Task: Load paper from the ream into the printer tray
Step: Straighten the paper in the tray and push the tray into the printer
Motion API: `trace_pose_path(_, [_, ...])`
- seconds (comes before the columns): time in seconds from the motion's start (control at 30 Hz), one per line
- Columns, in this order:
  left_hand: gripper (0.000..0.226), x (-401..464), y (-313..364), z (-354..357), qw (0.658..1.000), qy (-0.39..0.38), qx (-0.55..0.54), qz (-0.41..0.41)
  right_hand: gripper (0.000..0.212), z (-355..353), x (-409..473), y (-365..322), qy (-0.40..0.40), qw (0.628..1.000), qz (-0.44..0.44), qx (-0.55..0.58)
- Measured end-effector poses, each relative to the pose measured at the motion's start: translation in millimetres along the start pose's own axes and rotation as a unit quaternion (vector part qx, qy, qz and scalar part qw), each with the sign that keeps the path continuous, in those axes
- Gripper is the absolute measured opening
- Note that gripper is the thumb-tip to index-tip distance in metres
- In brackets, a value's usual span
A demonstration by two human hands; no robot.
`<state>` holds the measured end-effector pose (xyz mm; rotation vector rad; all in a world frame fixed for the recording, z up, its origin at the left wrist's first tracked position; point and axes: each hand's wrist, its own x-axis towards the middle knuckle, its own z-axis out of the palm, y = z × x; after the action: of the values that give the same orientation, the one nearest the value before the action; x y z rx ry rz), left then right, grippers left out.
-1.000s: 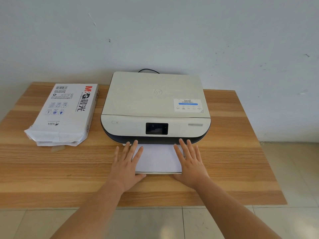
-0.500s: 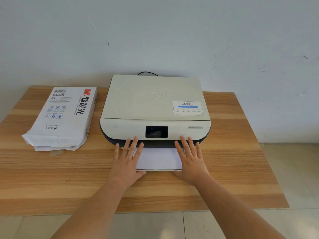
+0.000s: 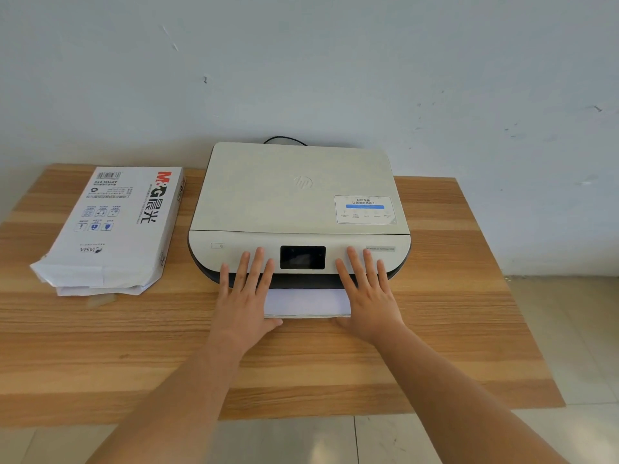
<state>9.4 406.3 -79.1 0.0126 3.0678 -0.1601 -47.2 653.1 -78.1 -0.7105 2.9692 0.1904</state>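
Observation:
A cream printer [image 3: 298, 192] with a dark screen stands at the back middle of the wooden table [image 3: 452, 313]. From its front slot a stack of white paper [image 3: 306, 301] sticks out on the tray. My left hand [image 3: 246, 296] lies flat on the paper's left side, fingers spread and reaching up over the printer's front panel. On the right side my right hand [image 3: 368, 293] rests flat in the same way. The opened white ream [image 3: 110, 229] lies to the left of the printer, its torn end toward me.
A black cable [image 3: 284, 139] runs behind the printer along the pale wall. The table's front edge is close to me, with tiled floor [image 3: 552, 329] below and to the right.
Both hands have slid forward toward the printer, pushing the paper further in; less white paper shows now and the fingertips overlap the front panel.

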Motion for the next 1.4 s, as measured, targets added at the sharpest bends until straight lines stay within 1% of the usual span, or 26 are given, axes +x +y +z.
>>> trace_pose_path(0.17, [0.117,6.9,-2.5,2.5,1.000,-0.008,-0.005,-0.001,0.112,0.6,5.9,3.0,0.001,1.000,-0.003,-0.007])
trace_pose_path(0.27, [0.115,9.2,-2.5,4.8,1.000,-0.011,-0.007,0.003,0.110,1.6,6.8,3.6,-0.004,1.000,-0.005,-0.007])
trace_pose_path(0.77, [0.114,10.4,-1.8,12.2,1.000,0.016,-0.008,0.010,0.108,6.7,9.7,2.9,0.002,1.000,0.006,0.010])
trace_pose_path(1.1, [0.115,10.3,-1.7,16.3,0.999,0.030,-0.031,0.012,0.108,8.0,8.6,4.1,0.011,1.000,0.006,0.006])
trace_pose_path(1.4, [0.107,11.3,-0.8,20.1,0.999,0.042,-0.028,0.011,0.103,12.9,9.2,5.6,0.026,1.000,0.006,0.013])
